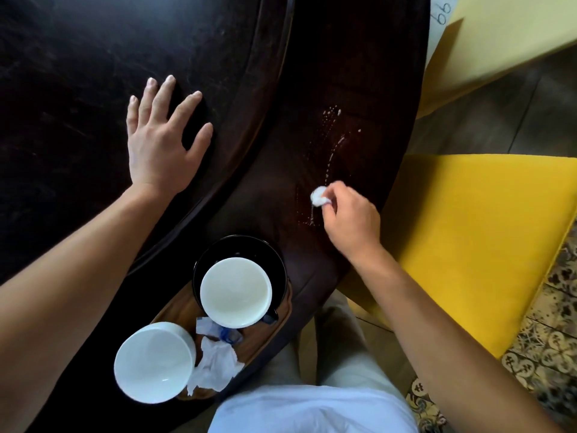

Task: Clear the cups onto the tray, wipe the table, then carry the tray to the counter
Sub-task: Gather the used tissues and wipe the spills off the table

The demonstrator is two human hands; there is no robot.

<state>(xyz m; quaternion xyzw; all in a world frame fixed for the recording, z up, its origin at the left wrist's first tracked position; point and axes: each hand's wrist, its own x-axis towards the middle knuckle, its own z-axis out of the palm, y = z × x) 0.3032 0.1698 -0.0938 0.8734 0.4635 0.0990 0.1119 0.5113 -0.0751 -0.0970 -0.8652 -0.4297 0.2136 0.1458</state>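
Both cups (235, 292) sit on the tray (281, 320); right hand (349, 220) fingers pinch a tissue wad (319, 196) wiping the spill (332, 145), left hand (162, 142) splayed flat on the table (78, 73), carrying remains

Soft daylight, sheen on the dark table (78, 89), wide-angle edge bending.

A yellow seat cushion (474, 245) lies just right of the dark round table (78, 73). Below the cushion runs patterned floor tile (549, 332); above it, a pale yellow surface (505, 32) bears a handwritten paper slip (440, 17).
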